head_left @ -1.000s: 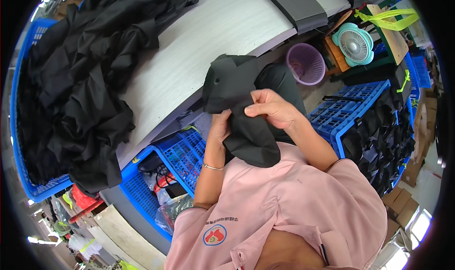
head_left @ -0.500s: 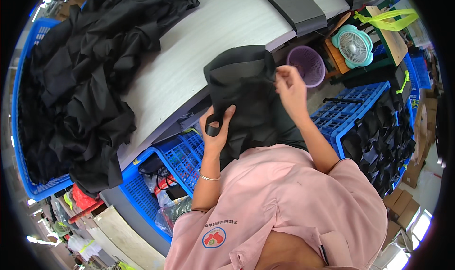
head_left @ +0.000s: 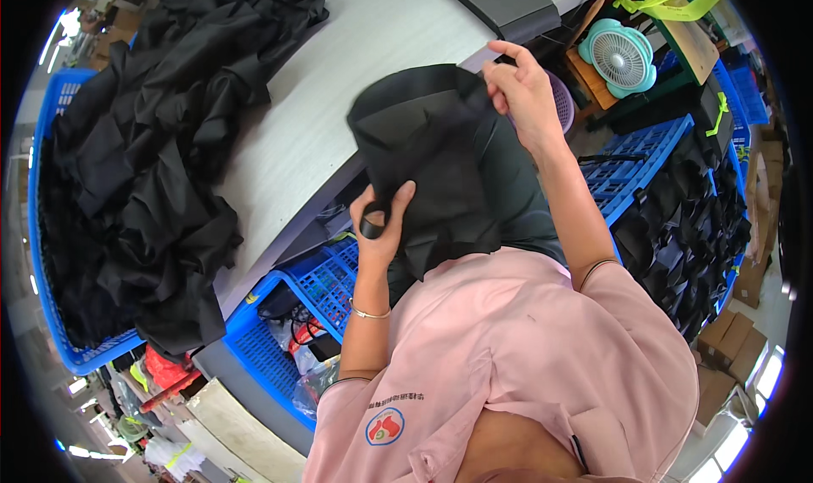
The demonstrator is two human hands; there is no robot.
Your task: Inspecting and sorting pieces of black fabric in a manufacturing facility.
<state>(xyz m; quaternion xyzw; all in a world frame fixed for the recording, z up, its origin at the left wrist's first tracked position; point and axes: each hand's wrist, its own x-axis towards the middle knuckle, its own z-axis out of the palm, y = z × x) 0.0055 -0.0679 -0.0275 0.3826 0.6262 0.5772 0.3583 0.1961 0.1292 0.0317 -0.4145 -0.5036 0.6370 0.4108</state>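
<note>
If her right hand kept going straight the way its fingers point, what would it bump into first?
The right hand pinches the top edge of the black cloth piece, fingers pointing up and left. Going on, it would probably meet the grey table top first, near the dark grey strip, though depth is hard to judge.

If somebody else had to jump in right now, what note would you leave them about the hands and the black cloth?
Left hand: grips the lower edge of the black fabric piece, with a small black roll tucked in the palm.
Right hand: pinches the piece's upper corner, lifted up.
The piece hangs spread between both hands, in front of the grey table.
A big heap of black fabric lies on the table's left side and spills into a blue crate.
More dark pieces fill the blue crates on the right.
Done: one piece picked up and opened out.
Left: the heap is large and this piece has not been put down.
</note>
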